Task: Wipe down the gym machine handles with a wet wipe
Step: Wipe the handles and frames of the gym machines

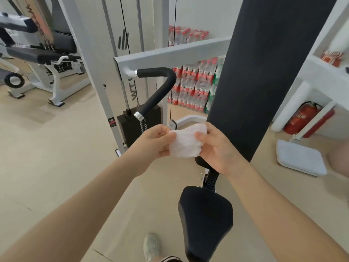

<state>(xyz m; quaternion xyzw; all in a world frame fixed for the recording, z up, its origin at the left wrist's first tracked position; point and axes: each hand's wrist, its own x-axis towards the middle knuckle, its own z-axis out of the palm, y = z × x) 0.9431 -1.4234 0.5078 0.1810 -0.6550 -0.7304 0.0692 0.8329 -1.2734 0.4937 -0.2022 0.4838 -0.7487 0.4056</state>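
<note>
A pale gym floor (56,157) is being looked down on, with white machine frames standing across it and packs of bottled water (194,86) stacked against the far wall. A crumpled white wet wipe (184,143) is being held in front of the body, pinched on one side by the left hand (156,140) and on the other by the right hand (217,146). It is probably being spread or refolded, though the folds are hard to read. No handle is being wiped yet; the wipe is being readied. The bent black handle (160,89) is hanging just beyond the hands, so the wipe will need to be wrapped round it. The tall black back pad (264,72) and the seat (205,220) are standing close on the right, and a fire extinguisher (304,118) is leaning by the shelf.
</note>
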